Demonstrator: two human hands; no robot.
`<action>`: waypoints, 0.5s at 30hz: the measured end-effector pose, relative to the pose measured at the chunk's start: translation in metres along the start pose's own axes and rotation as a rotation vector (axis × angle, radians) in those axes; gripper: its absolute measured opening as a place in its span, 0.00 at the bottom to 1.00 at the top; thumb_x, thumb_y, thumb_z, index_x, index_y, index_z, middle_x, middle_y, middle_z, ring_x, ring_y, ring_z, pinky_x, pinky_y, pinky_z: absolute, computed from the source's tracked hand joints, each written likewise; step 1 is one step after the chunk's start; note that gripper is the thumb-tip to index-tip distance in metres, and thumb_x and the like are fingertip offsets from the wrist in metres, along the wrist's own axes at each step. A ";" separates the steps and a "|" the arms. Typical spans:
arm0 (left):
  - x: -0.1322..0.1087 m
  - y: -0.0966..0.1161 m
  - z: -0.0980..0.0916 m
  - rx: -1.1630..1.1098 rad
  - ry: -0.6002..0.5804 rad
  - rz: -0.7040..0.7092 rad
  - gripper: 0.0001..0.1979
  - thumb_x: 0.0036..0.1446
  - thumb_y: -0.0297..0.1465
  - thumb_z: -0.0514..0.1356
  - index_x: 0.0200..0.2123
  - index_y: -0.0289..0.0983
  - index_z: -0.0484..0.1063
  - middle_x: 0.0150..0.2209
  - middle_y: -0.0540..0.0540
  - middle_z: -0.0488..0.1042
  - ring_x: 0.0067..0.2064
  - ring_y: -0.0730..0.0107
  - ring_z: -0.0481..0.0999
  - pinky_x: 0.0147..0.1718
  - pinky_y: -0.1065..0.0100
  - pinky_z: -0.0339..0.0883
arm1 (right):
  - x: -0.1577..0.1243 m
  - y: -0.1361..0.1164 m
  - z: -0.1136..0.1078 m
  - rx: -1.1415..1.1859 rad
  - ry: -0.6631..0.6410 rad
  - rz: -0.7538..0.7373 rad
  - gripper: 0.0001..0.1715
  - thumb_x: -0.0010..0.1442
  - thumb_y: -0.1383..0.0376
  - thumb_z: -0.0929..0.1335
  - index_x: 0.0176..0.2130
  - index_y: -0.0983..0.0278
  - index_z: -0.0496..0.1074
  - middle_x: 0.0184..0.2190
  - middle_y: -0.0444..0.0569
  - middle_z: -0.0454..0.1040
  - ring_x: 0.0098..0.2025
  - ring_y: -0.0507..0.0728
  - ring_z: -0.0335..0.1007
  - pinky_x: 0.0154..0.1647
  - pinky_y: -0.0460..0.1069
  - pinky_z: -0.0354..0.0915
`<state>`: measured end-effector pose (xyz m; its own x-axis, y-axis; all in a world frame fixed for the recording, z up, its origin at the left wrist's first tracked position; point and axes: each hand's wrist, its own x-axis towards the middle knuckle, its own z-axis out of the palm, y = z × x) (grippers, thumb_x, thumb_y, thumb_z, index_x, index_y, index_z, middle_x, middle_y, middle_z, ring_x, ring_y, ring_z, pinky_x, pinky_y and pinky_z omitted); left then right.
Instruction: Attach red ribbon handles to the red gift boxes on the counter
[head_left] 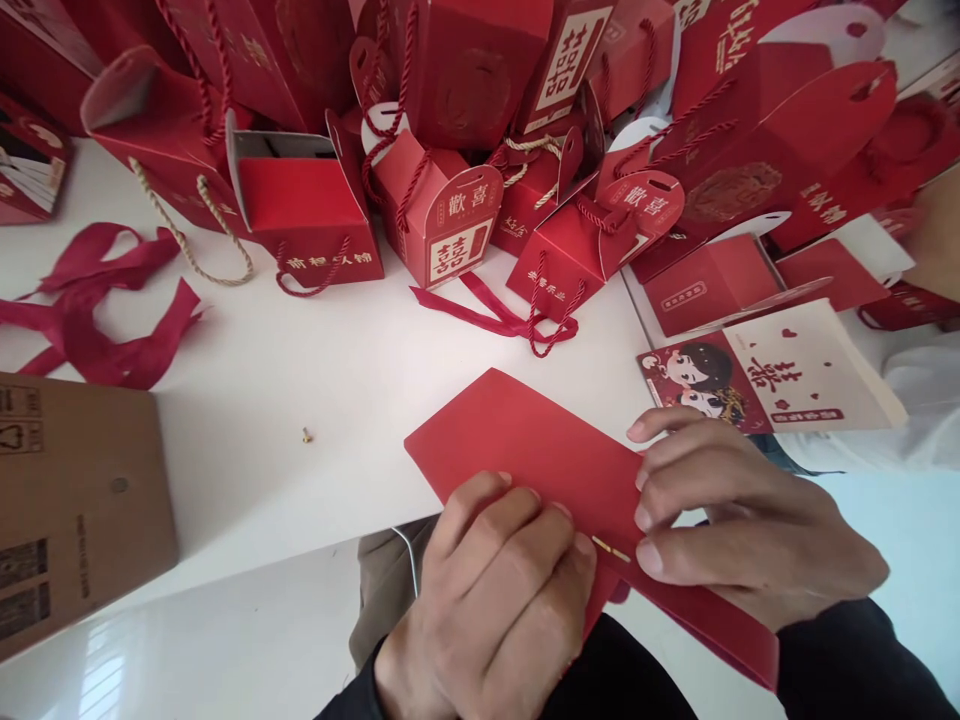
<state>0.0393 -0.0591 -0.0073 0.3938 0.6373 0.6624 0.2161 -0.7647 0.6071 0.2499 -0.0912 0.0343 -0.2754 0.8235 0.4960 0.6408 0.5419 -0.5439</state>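
Note:
A folded piece of red cardboard (pixel 525 440) is tilted across the table's front edge, in both hands. My left hand (pixel 510 590) is closed on its lower part, fingers curled over the front face. My right hand (pixel 735 510) is at its right edge, the thumb tip against the face and the fingers bent along the side. Between the two hands the flattened gold prongs of a paper fastener (pixel 611 549) lie on the cardboard. One loose brass paper fastener (pixel 306 436) is on the white table, left of the cardboard. The cardboard's underside is hidden.
Several red gift boxes (pixel 450 215) with rope handles crowd the back of the table (pixel 315 350). Dark red ribbon (pixel 112 310) lies at the left, above a brown carton (pixel 82 500). A printed couple-design box (pixel 776 370) stands at the right.

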 end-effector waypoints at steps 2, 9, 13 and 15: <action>0.001 0.001 0.001 0.020 0.000 0.002 0.06 0.67 0.19 0.61 0.40 0.32 0.77 0.37 0.47 0.85 0.44 0.70 0.82 0.53 0.62 0.77 | -0.003 0.000 -0.001 -0.009 0.002 0.008 0.15 0.64 0.78 0.69 0.37 0.58 0.78 0.33 0.43 0.75 0.32 0.55 0.71 0.50 0.61 0.74; 0.000 0.003 0.004 0.032 -0.013 -0.003 0.07 0.68 0.20 0.61 0.40 0.34 0.78 0.37 0.48 0.85 0.43 0.69 0.83 0.52 0.62 0.78 | -0.006 0.001 -0.004 -0.014 -0.055 0.014 0.12 0.65 0.75 0.70 0.37 0.58 0.77 0.34 0.42 0.74 0.33 0.55 0.70 0.52 0.61 0.72; -0.002 -0.002 0.001 -0.010 -0.029 -0.008 0.06 0.67 0.20 0.61 0.41 0.32 0.78 0.38 0.45 0.84 0.45 0.67 0.82 0.53 0.60 0.77 | -0.007 0.000 -0.002 -0.014 -0.049 0.027 0.13 0.64 0.77 0.70 0.36 0.59 0.77 0.34 0.43 0.74 0.33 0.55 0.70 0.53 0.62 0.72; -0.002 -0.004 0.000 -0.045 -0.026 -0.003 0.06 0.68 0.21 0.60 0.42 0.31 0.78 0.39 0.43 0.84 0.46 0.65 0.81 0.53 0.57 0.77 | -0.006 -0.001 -0.004 -0.013 -0.033 0.040 0.13 0.64 0.78 0.70 0.37 0.59 0.77 0.34 0.43 0.74 0.33 0.55 0.71 0.52 0.61 0.72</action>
<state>0.0379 -0.0571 -0.0114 0.4166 0.6366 0.6490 0.1776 -0.7572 0.6286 0.2535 -0.0970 0.0349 -0.2721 0.8498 0.4515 0.6613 0.5060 -0.5538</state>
